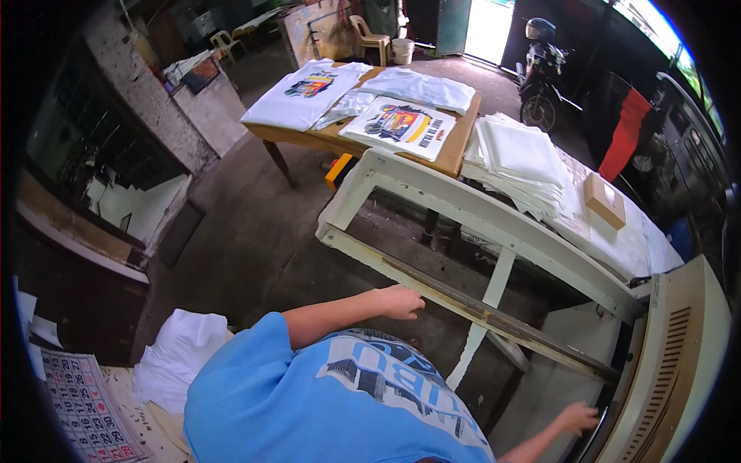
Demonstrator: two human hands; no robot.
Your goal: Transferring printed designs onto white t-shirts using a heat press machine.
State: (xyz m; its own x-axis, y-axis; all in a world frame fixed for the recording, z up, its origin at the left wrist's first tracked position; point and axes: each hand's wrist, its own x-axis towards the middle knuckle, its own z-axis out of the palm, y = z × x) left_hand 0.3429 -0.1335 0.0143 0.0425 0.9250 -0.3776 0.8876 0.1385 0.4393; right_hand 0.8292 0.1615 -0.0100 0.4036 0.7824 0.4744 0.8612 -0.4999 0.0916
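Observation:
My left hand [397, 302] hangs in front of the near rail [455, 302] of a pale metal frame. Its fingers are loosely curled, and nothing shows in them. Over at the lower right, my right hand [577, 419] reaches toward a shiny metal bar [598, 434] on the side of a cream machine housing [668, 378] with vent slots. Those fingers are stretched out, their tips close to the bar; whether they touch it I cannot tell. Beyond the frame, a wooden table [301, 137] bears a printed white T-shirt [309, 92] and a printed white piece [399, 126].
A stack of white cloth [517, 158] and a cardboard box [604, 201] lie on the long white table [633, 239]. White fabric [181, 351] is piled behind my left side, near a calendar [89, 409]. A motorcycle [538, 85] stands by the doorway.

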